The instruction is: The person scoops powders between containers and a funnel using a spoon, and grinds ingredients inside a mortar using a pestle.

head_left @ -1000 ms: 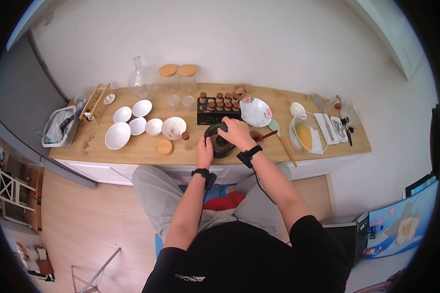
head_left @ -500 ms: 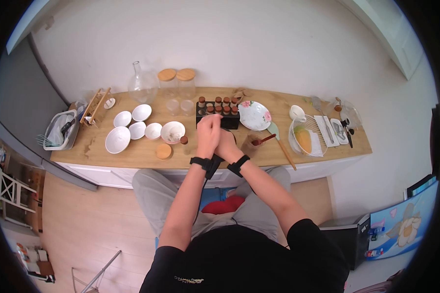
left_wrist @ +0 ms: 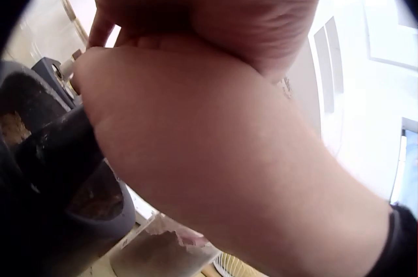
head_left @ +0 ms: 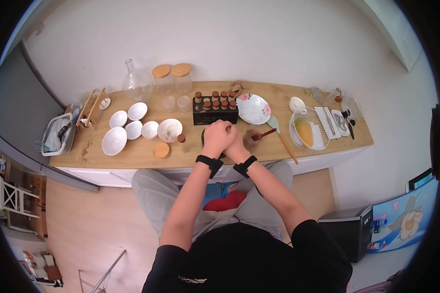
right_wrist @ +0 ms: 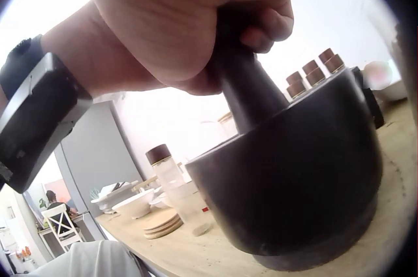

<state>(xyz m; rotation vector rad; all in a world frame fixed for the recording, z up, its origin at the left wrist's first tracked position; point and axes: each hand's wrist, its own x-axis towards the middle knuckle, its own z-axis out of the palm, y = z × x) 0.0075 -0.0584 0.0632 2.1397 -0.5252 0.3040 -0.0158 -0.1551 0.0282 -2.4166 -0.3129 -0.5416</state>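
Note:
A black mortar (right_wrist: 287,179) stands near the counter's front edge, with brown bits inside it in the left wrist view. Its black pestle (right_wrist: 251,94) leans up out of the bowl. My right hand (head_left: 238,148) grips the pestle's upper part. Over it lies my left hand (head_left: 218,138), clasping the right hand with its fingers bent across the top. From above, both hands hide most of the mortar. Close by on the right is a clear cup (head_left: 250,141) holding a tool with a dark red handle (head_left: 266,134). To the left stands a small brown-capped bottle (head_left: 182,142).
Behind the hands sits a black rack (head_left: 215,116) of brown-capped bottles. Several white bowls (head_left: 114,141) and a wooden lid (head_left: 162,150) lie left. On the right are a floral plate (head_left: 253,109), a spatula (head_left: 284,140) and a wire basket (head_left: 322,141).
My left hand has left the mortar's side and moved up onto the right hand. The right hand keeps its grip on the pestle. The head view has shifted slightly.

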